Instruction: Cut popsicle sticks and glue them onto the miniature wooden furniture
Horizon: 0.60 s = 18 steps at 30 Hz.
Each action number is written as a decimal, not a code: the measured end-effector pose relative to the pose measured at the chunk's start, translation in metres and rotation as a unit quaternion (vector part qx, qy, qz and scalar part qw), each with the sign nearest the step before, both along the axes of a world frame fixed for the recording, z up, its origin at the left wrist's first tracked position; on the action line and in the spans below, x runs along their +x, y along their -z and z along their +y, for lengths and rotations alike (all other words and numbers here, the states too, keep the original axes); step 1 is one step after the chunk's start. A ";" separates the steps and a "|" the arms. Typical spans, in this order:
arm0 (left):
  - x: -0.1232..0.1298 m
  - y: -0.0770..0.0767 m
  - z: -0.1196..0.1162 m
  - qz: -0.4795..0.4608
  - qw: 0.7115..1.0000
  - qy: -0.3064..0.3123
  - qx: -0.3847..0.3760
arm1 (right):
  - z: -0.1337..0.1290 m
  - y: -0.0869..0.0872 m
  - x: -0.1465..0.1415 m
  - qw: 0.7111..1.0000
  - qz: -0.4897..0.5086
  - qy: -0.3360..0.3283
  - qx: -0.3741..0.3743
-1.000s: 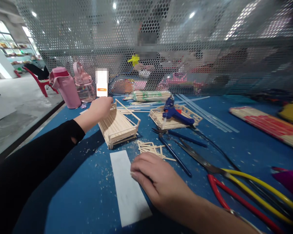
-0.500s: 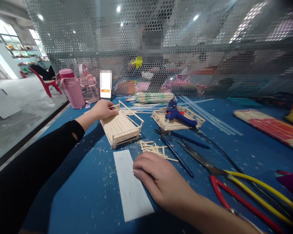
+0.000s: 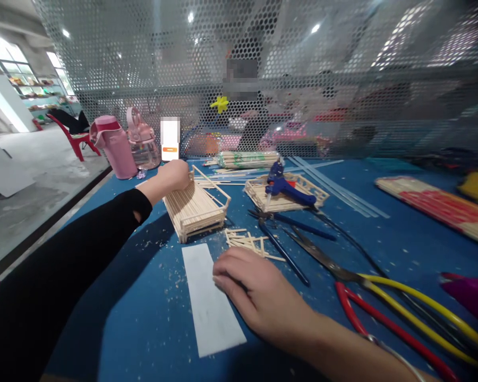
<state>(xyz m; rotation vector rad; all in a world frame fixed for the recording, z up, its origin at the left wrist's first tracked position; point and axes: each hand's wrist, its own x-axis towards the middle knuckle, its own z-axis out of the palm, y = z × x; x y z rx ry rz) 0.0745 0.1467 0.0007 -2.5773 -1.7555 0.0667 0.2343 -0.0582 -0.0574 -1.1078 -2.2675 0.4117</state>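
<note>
A tall perforated metal screen [image 3: 151,63] is set upright along the far edge of the blue surface [image 3: 139,318], and the space beyond is seen only in a blur through its holes. The surface is flecked with pale specks, and its left side is edged by a dark strip. To the left, a grey floor [image 3: 35,159] is spread out, with a red chair [image 3: 76,142] over which a black cloth [image 3: 67,121] is draped. Farther back, shelves [image 3: 43,99] are filled with small coloured items below paned windows [image 3: 14,62], through which daylight is let in. Bright round lights [image 3: 315,28] are seen overhead, and pale streaks are cast at upper right.
</note>
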 end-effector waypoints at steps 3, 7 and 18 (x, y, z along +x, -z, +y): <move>0.004 -0.005 0.003 0.020 0.999 -0.015 0.022 | 0.000 0.001 0.001 1.000 -0.001 0.000 -0.003; 0.004 -0.007 0.007 0.030 0.999 -0.021 0.020 | -0.001 0.001 0.001 1.000 -0.004 -0.001 -0.010; -0.001 -0.017 0.009 -0.015 0.998 -0.062 -0.027 | -0.003 -0.001 0.000 1.000 -0.003 -0.002 0.015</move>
